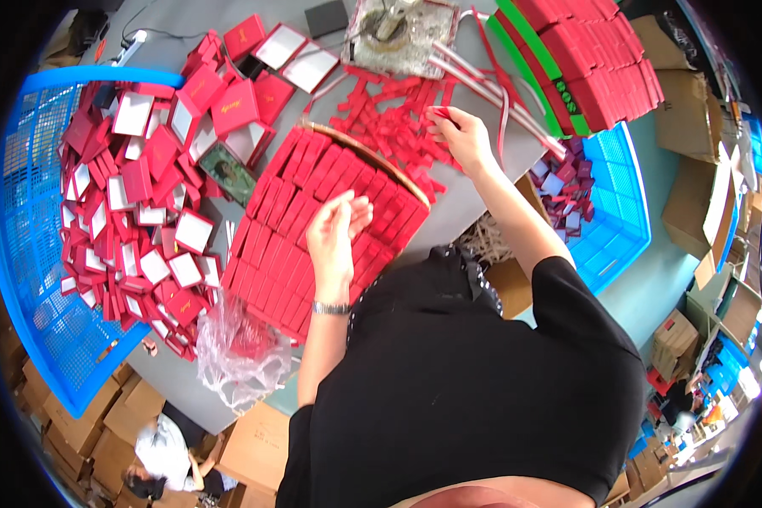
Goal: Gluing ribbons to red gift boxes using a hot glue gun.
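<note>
My left hand (334,239) is over a tray of small red boxes (267,275) packed in tight rows, its fingers loosely bent and apart, with nothing visible in them. The tray's brown rim (368,146) shows along the far side. Further right, my right hand (461,142) is closed in a pinch on a small red ribbon piece (439,113). Below and left of that hand, a loose heap of short red ribbon pieces (385,114) lies on the grey table (474,199) beyond the tray.
A blue basket (38,254) heaped with red-and-white boxes stands left, a phone (227,174) beside it. Stacked red pieces with green bands (538,59) rise far right, above another blue basket (626,203). A clear plastic bag (241,356) lies near. A person (165,453) is at lower left.
</note>
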